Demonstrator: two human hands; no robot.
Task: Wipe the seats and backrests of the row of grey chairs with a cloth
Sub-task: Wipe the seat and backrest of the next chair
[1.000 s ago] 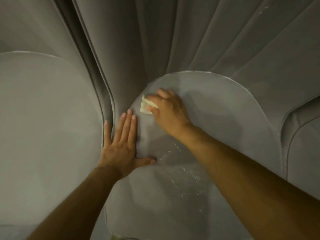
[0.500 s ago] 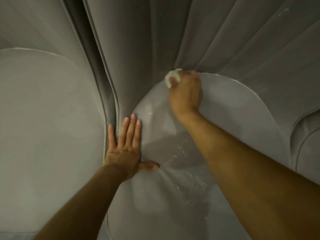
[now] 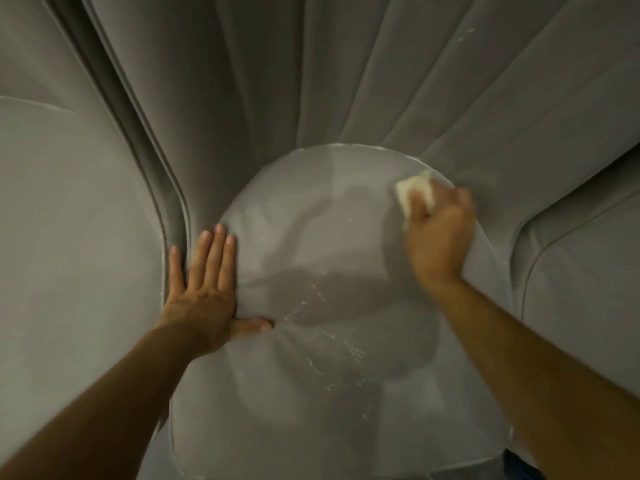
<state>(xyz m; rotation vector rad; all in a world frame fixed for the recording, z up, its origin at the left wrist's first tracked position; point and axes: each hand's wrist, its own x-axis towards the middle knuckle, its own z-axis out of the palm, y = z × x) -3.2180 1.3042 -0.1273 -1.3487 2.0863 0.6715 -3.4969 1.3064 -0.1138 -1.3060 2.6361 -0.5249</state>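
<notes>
A grey chair's rounded cushion [image 3: 311, 237] fills the middle of the view, with pleated grey upholstery [image 3: 277, 81] rising behind it. My right hand [image 3: 440, 233] grips a small folded white cloth [image 3: 414, 192] and presses it on the cushion's upper right edge. My left hand [image 3: 204, 289] lies flat, fingers straight, on the cushion's left edge with the thumb spread out. White specks and streaks [image 3: 329, 341] mark the cushion's lower middle.
A neighbouring grey chair cushion [image 3: 69, 237] sits at the left, separated by a deep piped seam [image 3: 173, 209]. Another grey chair [image 3: 581, 271] shows at the right edge. Something dark blue [image 3: 519, 465] peeks out at the bottom right.
My right hand has swept the cloth from the cushion's upper left, over its top edge, to its upper right edge. My left hand has stayed flat on the left edge.
</notes>
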